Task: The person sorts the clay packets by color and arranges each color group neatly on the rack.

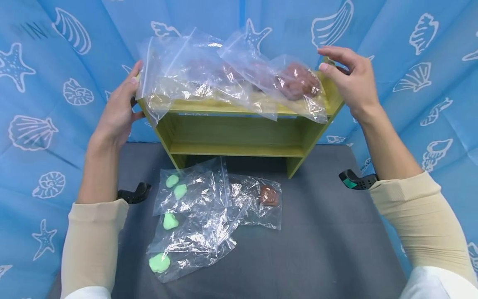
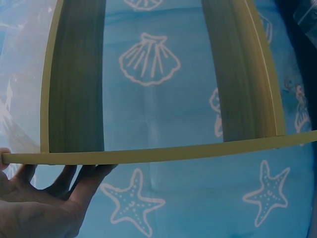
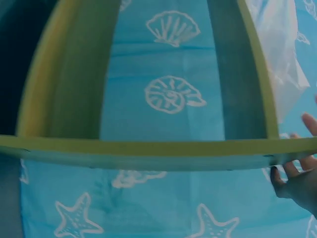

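Note:
A yellow-green wooden shelf (image 1: 239, 150) stands on the dark table. My left hand (image 1: 117, 106) grips the upper end of its left side panel, thumb at the edge and other fingers along the outer face. At the upper right corner is my right hand (image 1: 351, 77), its thumb and forefinger apart and reaching over the panel's end; in the right wrist view its fingers (image 3: 292, 173) lie by the panel's outer face. Several overlapping clear zip bags (image 1: 209, 79) lie on the top board, their edges hanging over the front. Reddish-brown lumps (image 1: 298, 81) show through them.
On the table (image 1: 310, 241), before the shelf, lie overlapping clear bags (image 1: 194, 220) with light green pieces (image 1: 170, 221). Beside them is a clear bag (image 1: 257, 216) holding a brown lump (image 1: 269, 195). A blue curtain (image 1: 396, 37) with shell prints hangs behind and at both sides.

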`<state>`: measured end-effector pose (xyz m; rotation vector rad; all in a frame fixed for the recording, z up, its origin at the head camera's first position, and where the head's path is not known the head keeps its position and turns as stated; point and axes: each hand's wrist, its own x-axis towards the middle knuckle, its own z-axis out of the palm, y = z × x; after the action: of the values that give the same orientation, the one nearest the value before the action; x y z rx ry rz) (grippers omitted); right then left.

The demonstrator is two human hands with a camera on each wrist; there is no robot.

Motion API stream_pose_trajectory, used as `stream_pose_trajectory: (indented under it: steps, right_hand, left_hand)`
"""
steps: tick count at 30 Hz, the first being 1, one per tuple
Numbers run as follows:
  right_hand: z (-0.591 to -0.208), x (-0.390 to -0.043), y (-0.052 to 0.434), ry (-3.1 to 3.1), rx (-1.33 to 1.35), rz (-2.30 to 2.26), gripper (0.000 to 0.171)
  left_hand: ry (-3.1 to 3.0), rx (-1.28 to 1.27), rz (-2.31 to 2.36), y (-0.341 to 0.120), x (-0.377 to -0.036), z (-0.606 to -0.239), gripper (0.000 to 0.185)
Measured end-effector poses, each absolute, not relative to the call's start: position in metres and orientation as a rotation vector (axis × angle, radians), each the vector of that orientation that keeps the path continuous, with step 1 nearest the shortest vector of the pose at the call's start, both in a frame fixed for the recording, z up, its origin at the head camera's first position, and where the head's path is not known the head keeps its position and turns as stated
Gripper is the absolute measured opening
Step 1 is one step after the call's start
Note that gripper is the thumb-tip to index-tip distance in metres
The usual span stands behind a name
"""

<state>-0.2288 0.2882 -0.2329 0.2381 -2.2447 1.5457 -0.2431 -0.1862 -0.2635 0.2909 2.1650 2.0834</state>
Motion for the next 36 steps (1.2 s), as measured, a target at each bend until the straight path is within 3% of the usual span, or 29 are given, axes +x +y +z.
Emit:
stream_pose_trajectory:
  steps: [18, 36]
  right_hand:
    - [-0.307, -0.179, 0.295, -1.836, 0.235, 1.748, 0.046]
    - [-0.378, -0.129, 0.296, -1.802, 0.313, 1.902, 0.042]
  left_hand:
    - [2.186, 0.289, 2.070, -0.186, -0.243, -0.265, 0.046]
    - [2.187, 0.282, 2.069, -0.186, -0.244, -0.266, 0.047]
